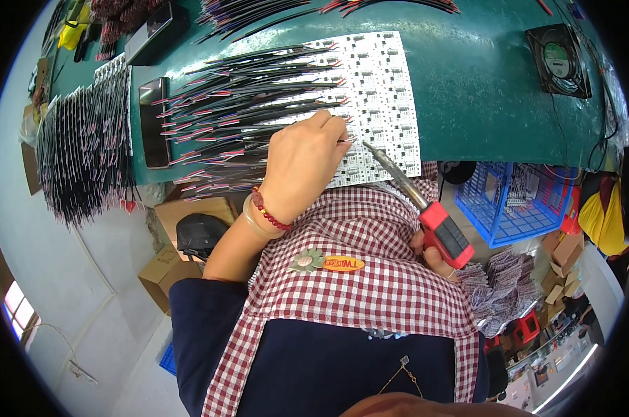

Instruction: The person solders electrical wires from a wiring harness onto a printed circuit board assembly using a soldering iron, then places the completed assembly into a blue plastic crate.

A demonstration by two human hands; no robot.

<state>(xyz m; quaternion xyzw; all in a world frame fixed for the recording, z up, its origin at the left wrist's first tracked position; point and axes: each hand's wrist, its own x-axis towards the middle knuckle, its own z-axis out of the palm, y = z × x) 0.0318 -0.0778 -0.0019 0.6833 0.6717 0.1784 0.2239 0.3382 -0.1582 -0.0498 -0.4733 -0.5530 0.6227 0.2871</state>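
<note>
In the head view, the white circuit-board panel (pixel 387 90) lies on a green tabletop (pixel 467 104). Over this panel, the left hand (pixel 306 163) pinches a wire (pixel 350 141); to its lower right, the right hand (pixel 434 258) grips a soldering iron (pixel 426 208). Right of the panel, a blue plastic crate (pixel 499 233) contains thin pieces, unclear to me. Lower left of it are a cardboard box (pixel 158 274) and a pale wall (pixel 64 278).

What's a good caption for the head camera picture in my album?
Left hand pinching a wire over a white board, right hand holding a red-and-black soldering iron.
</note>
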